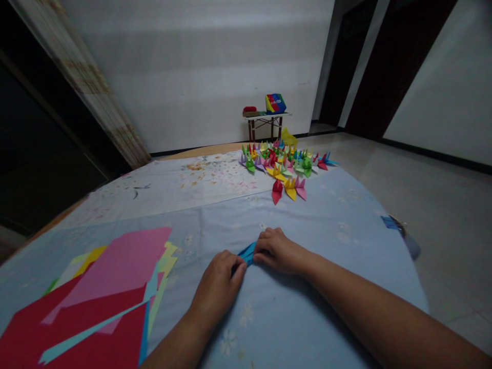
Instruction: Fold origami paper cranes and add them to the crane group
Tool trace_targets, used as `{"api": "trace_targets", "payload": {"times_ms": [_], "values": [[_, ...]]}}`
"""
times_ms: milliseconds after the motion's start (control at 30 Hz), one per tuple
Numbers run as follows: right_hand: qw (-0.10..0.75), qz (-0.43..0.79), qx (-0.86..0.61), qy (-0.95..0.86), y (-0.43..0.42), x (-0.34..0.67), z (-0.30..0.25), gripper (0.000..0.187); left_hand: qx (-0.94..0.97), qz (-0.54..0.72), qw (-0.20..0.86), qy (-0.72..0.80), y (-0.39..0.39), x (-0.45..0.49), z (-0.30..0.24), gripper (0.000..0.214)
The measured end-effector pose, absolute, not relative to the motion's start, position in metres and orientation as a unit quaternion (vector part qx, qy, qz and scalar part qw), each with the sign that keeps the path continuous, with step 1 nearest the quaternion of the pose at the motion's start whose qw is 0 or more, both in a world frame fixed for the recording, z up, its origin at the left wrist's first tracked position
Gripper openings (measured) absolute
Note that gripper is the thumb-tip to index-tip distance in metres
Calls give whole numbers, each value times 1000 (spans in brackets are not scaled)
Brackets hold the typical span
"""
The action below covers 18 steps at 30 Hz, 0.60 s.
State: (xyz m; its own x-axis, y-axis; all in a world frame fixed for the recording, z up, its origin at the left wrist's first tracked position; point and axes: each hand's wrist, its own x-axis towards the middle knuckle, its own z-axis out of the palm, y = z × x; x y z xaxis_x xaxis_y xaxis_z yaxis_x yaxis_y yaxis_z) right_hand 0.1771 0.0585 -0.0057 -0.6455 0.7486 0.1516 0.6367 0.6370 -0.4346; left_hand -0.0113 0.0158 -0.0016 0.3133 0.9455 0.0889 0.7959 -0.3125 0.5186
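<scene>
Beyond the pinched blue paper (248,252), a box (275,105) bears blurred lettering (275,102).

We see the bare left hand (220,275), knuckles up, thumb and forefinger pinched, near the bare right hand (280,251), its fingers curled inward. The bare left forearm (179,335) angles steeply; the bare right forearm (365,297) slants longer.

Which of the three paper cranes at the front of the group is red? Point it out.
The leftmost: the red crane. Its colour sets it apart from the yellow crane in the middle and the pink crane on the right.
</scene>
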Motion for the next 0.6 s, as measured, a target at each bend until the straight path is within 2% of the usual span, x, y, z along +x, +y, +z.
{"api": "trace_targets", "payload": {"times_ms": [600], "values": [[121,183,-467,-857,59,165,0,16,755,195,175,601,18,-9,-6,23]]}}
